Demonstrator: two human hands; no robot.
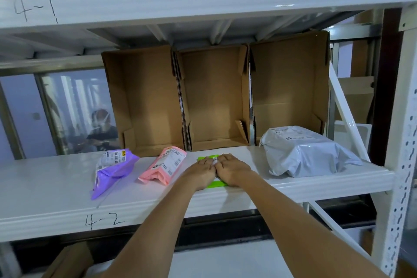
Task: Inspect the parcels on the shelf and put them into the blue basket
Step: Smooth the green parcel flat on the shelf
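Several parcels lie on the white shelf point(56, 183) marked 4-2. A purple parcel point(110, 170) is at the left, with a pink parcel point(165, 166) beside it. A green parcel point(208, 158) lies in the middle, mostly covered by my hands. My left hand point(202, 172) and my right hand point(233, 169) rest side by side flat on top of it, fingers pointing away from me. A large grey parcel point(309, 152) sits at the right. The blue basket is not in view.
Three open cardboard boxes point(214, 95) stand on end at the back of the shelf. The upper shelf beam point(203, 4) marked 4-1 hangs overhead. A white upright post point(401, 165) bounds the right side. A person sits behind the glass at left.
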